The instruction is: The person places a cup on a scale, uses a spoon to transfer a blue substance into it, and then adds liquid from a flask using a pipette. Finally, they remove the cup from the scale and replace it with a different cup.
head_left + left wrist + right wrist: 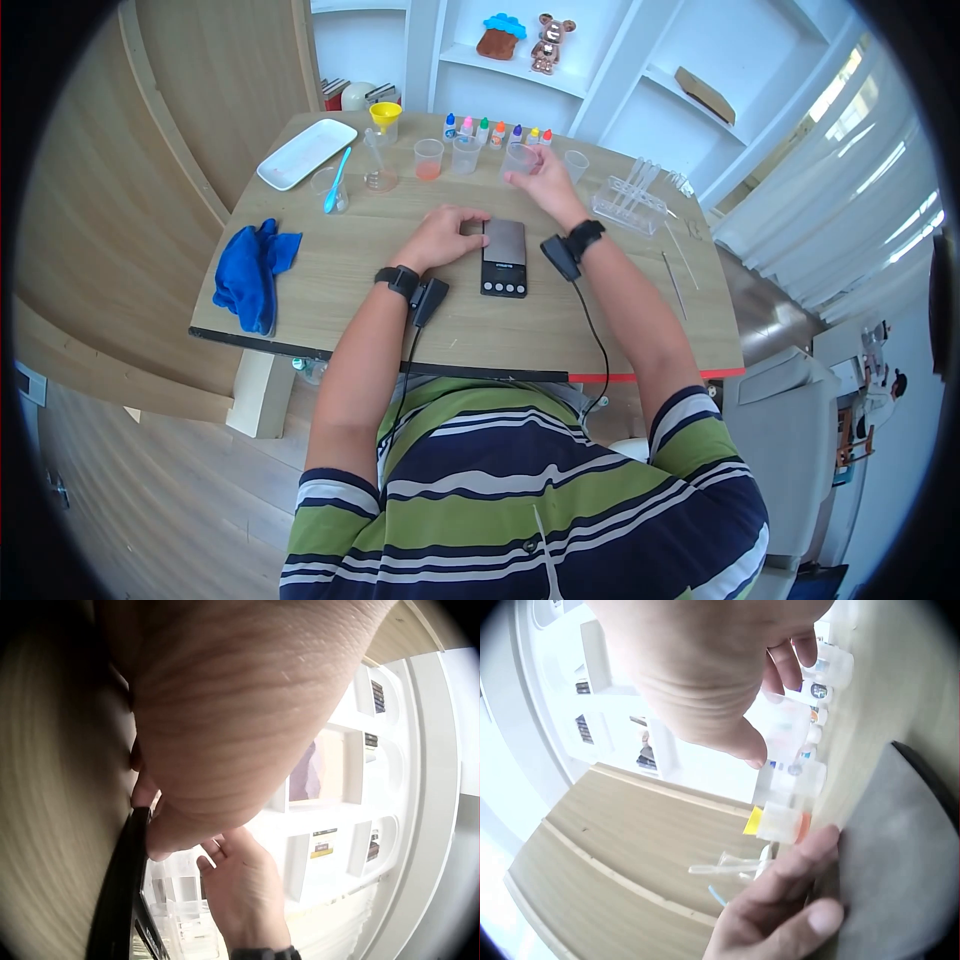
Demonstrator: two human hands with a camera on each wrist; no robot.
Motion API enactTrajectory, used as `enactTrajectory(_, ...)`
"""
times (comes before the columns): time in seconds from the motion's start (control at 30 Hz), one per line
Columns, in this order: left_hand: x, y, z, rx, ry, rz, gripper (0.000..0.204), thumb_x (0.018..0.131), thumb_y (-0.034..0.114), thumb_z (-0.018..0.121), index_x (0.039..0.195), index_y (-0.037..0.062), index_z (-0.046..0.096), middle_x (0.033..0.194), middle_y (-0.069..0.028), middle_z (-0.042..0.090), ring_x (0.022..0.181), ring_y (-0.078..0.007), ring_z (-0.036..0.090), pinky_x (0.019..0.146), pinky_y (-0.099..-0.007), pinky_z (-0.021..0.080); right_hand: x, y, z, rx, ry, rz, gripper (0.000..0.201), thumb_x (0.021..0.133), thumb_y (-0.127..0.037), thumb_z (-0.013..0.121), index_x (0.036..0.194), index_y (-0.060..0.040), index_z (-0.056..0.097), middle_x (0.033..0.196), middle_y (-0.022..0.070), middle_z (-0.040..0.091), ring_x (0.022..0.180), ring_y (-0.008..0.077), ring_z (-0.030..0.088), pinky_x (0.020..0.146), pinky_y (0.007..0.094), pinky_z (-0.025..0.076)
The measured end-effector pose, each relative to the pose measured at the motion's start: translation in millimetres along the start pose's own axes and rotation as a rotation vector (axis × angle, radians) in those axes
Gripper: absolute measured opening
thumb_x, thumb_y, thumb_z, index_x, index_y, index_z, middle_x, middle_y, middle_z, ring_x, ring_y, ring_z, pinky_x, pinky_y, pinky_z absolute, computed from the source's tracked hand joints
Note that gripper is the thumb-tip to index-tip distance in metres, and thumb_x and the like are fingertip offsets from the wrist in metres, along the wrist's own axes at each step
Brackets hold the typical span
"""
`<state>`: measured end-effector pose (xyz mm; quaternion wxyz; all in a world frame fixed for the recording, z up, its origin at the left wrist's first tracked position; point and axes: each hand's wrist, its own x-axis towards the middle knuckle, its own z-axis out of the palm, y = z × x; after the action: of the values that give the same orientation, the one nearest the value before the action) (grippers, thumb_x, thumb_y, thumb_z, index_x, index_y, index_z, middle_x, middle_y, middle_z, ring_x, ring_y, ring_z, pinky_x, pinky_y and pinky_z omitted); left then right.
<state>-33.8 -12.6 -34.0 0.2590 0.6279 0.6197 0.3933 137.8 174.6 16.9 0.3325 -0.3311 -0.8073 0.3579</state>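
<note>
My left hand (440, 238) grips the upper left corner of a flat digital scale (506, 245), thumb at its side edge and fingers at the far end. The scale has a grey plate and a row of round buttons on the near side. Beyond it, my right hand (552, 187) holds a clear plastic cup (516, 160) by the side, thumb on the near side. The right wrist view shows this cup (784, 727) tilted between thumb and fingers. To its left stand a clear cup (464, 156) and one with orange-pink liquid (428, 160).
Several small dropper bottles (498, 135) line the back edge. At left are a white tray (306, 154), a yellow funnel (385, 115) on a cup, a flask (379, 175), a blue spoon (337, 182) and a blue cloth (256, 275). A test-tube rack (629, 206) stands right.
</note>
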Motion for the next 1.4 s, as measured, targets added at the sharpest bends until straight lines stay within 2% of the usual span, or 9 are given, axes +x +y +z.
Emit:
enactTrajectory(0.13, -0.1, -3.0, 1.7, 0.039, 0.053, 0.063, 0.049, 0.091, 0.021, 0.085, 0.135, 0.0025, 0.076, 0.127, -0.0214, 0.078, 0.12, -0.0313, 0.073, 0.105, -0.0407, 0.055, 26.0, 14.4, 26.9, -0.036, 0.046, 0.044, 0.072, 0.078, -0.027, 0.098, 0.134, 0.0044, 0.064, 0.118, 0.0142, 0.075, 0.106, 0.0206, 0.072, 0.091, 0.0374, 0.058)
enactTrajectory(0.3, -2.7, -1.6, 1.8, 0.052, 0.058, 0.064, 0.049, 0.09, 0.024, 0.085, 0.135, 0.0054, 0.077, 0.126, -0.0217, 0.077, 0.12, -0.035, 0.073, 0.105, -0.0428, 0.055, 38.6, 30.4, 49.1, -0.298, 0.1, 0.067, 0.076, 0.079, -0.029, 0.096, 0.139, 0.0042, 0.063, 0.134, 0.0263, 0.073, 0.124, 0.0395, 0.072, 0.104, 0.0461, 0.057)
enactTrajectory(0.33, -2.9, -1.7, 2.4, 0.045, 0.059, 0.059, 0.049, 0.09, 0.024, 0.085, 0.135, 0.0054, 0.077, 0.126, -0.0217, 0.077, 0.12, -0.035, 0.073, 0.105, -0.0428, 0.055, 42.0, 37.3, 52.7, -0.303, 0.093, 0.07, 0.076, 0.079, -0.029, 0.096, 0.139, 0.0042, 0.063, 0.134, 0.0263, 0.073, 0.124, 0.0395, 0.072, 0.104, 0.0461, 0.057)
enactTrajectory(0.4, -2.8, -2.9, 2.5, 0.088, 0.08, 0.103, 0.049, 0.09, 0.026, 0.086, 0.135, 0.0072, 0.077, 0.127, -0.0214, 0.077, 0.121, -0.0359, 0.071, 0.106, -0.0445, 0.055, 45.9, 44.0, 59.1, -0.452, 0.2, -0.084, 0.081, 0.076, -0.036, 0.097, 0.138, 0.0049, 0.065, 0.108, 0.0176, 0.076, 0.101, 0.0312, 0.075, 0.089, 0.0432, 0.059)
enactTrajectory(0.73, -1.7, -4.3, 1.5, 0.101, 0.052, 0.079, 0.052, 0.09, 0.031, 0.086, 0.136, 0.0102, 0.077, 0.127, -0.0187, 0.076, 0.121, -0.0353, 0.069, 0.107, -0.0442, 0.054, 40.0, 42.7, 54.8, -0.462, 0.09, 0.061, 0.072, 0.077, -0.038, 0.096, 0.127, 0.0065, 0.068, 0.107, 0.0208, 0.078, 0.1, 0.033, 0.077, 0.087, 0.046, 0.06)
enactTrajectory(0.8, -1.7, -5.2, 2.0, 0.122, 0.067, 0.124, 0.052, 0.09, 0.032, 0.087, 0.137, 0.0109, 0.077, 0.127, -0.0186, 0.076, 0.119, -0.0346, 0.069, 0.106, -0.0441, 0.055, 34.9, 38.0, 50.6, -0.383, 0.037, 0.11, 0.079, 0.079, -0.04, 0.095, 0.136, 0.0082, 0.067, 0.127, 0.0313, 0.075, 0.121, 0.0439, 0.073, 0.103, 0.0482, 0.058)
enactTrajectory(1.03, -3.7, 1.6, -1.2, 0.113, 0.035, 0.056, 0.052, 0.09, 0.031, 0.086, 0.138, 0.0115, 0.076, 0.127, -0.0188, 0.075, 0.121, -0.0342, 0.068, 0.105, -0.0438, 0.055, 34.3, 27.5, 45.4, -0.393, 0.052, 0.112, 0.085, 0.078, -0.045, 0.095, 0.137, 0.01, 0.066, 0.131, 0.0296, 0.075, 0.123, 0.0411, 0.074, 0.104, 0.046, 0.058)
enactTrajectory(1.3, -3.1, -2.7, 1.3, 0.102, 0.05, 0.092, 0.051, 0.09, 0.03, 0.086, 0.136, 0.0099, 0.076, 0.127, -0.0188, 0.075, 0.121, -0.0345, 0.068, 0.106, -0.0433, 0.054, 43.5, 45.6, 50.2, -0.327, -0.01, 0.154, 0.069, 0.08, -0.043, 0.093, 0.125, 0.0048, 0.074, 0.116, 0.0259, 0.08, 0.11, 0.0383, 0.078, 0.094, 0.0464, 0.06)
enactTrajectory(1.4, -3.0, -1.5, 1.2, 0.112, 0.051, 0.091, 0.051, 0.09, 0.03, 0.086, 0.136, 0.0101, 0.077, 0.126, -0.0184, 0.075, 0.122, -0.0345, 0.067, 0.107, -0.0438, 0.054, 34.7, 40.6, 41.3, -0.312, -0.056, 0.19, 0.068, 0.081, -0.041, 0.092, 0.126, 0.0052, 0.073, 0.118, 0.0252, 0.08, 0.112, 0.0392, 0.078, 0.095, 0.0465, 0.06)
